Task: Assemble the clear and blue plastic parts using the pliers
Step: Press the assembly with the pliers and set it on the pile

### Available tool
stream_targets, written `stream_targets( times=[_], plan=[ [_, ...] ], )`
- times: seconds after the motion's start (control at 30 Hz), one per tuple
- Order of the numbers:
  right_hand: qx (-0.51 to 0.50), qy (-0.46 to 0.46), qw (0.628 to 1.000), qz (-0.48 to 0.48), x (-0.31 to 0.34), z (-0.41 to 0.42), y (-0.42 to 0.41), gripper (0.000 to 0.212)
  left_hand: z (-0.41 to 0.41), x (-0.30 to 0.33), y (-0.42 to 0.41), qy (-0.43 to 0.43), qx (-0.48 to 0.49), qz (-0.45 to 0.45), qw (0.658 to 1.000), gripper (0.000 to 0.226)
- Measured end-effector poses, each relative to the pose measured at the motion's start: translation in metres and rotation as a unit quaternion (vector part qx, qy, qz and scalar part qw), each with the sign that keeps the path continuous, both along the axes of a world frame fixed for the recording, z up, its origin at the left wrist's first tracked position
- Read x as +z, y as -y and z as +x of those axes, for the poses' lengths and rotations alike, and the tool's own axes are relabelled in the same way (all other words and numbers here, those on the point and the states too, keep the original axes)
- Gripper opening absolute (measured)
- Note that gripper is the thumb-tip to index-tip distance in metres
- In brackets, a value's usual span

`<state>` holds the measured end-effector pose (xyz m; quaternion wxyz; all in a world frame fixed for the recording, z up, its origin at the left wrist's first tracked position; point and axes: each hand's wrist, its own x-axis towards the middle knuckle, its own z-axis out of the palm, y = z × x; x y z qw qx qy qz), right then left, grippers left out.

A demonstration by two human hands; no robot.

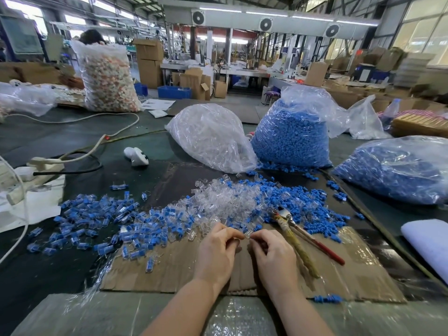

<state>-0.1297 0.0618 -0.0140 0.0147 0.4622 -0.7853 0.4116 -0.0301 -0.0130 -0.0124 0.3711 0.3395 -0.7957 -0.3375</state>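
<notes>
Clear plastic parts (225,200) lie heaped at the middle of a flattened cardboard sheet (351,275), with loose blue plastic parts (312,202) spread to their right and a wide scatter of joined clear-and-blue pieces (97,217) running off the sheet's left edge onto the dark table (60,137).

Behind the heaps, along the sheet's far edge, a transparent bag (213,137) lies on its side full of clear parts, and just beside it an open bag (293,132) stands packed with blue parts. A third bag of blue parts (397,170) lies near the table's right edge. At the far left of the table a tall bag (109,76) holds pale and orange-tinted pieces (too small to tell what they are).

Both hands meet at the near side of the clear heap. The left hand (215,253) and the right hand (271,255) have their fingers curled inward, and between their fingertips they pinch one small clear part (247,233); whether a blue part is in it cannot be told. The pliers (300,236) lie untouched on the cardboard just right of the right hand, jaws toward the blue parts, one handle red, the other wrapped in a yellowish covering.

A power strip (36,170) with pale cables sits toward the table's left edge, and a white cloth (426,243) at its right edge. Beyond the table is a factory hall with cardboard boxes (149,61), blue crates (174,92) and round fans (266,24) on an overhead duct.
</notes>
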Motion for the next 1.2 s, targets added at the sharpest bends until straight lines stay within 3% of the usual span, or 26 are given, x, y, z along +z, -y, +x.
stream_targets(
  times=[0.17, 0.33, 0.5, 1.0, 1.2],
  plan=[
    [0.001, 0.048, 0.998, -0.034, 0.0008, -0.0013, -0.0019, 0.011, -0.0004, 0.0000, 0.0011, 0.008, -0.010, 0.018, 1.000, 0.008],
    [0.003, 0.078, 0.996, -0.053, -0.0007, 0.0006, -0.0026, 0.011, 0.0007, 0.0007, 0.0033, -0.047, -0.006, 0.133, 0.990, 0.030],
    [0.029, 0.103, 0.994, -0.036, -0.0011, 0.0016, -0.0030, 0.007, 0.0014, 0.0019, 0.0040, -0.064, 0.004, 0.159, 0.985, 0.024],
    [0.030, -0.016, 0.999, 0.012, -0.0017, 0.0068, -0.0017, 0.017, 0.0029, 0.0023, 0.0048, -0.063, -0.028, 0.198, 0.978, 0.015],
    [0.045, -0.017, 0.999, 0.001, -0.0006, 0.0064, -0.0025, 0.011, 0.0033, 0.0033, 0.0052, -0.072, -0.032, 0.207, 0.975, 0.016]
  ],
)
